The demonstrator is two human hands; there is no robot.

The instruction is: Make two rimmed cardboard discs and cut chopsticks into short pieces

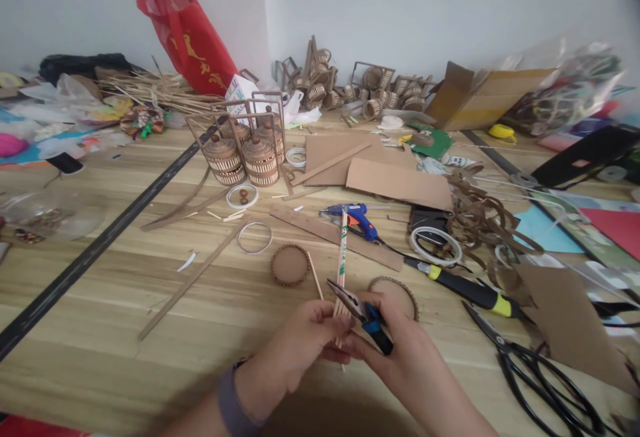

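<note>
My left hand [320,330] is closed around a bundle of thin pale wooden sticks [342,283], which points away from me; a white band with green print lies along its far part. In my right hand [400,337] is a pair of pliers [371,322] with black and blue handles. The metal jaws lie over or beside the sticks; whether they grip one cannot be made out. A round cardboard disc with a braided rim [290,265] lies beyond my left hand, and a similar disc [395,293] is partly hidden behind my right hand. One loose stick [315,275] lies between them.
A blue glue gun [356,218] lies ahead, with large black scissors [540,370] and a black-and-yellow tool [465,290] to the right. Small lidded woven baskets [260,157] with tall handles stand at centre-left. Cardboard sheets [400,182] and brown strips [490,223] lie farther back.
</note>
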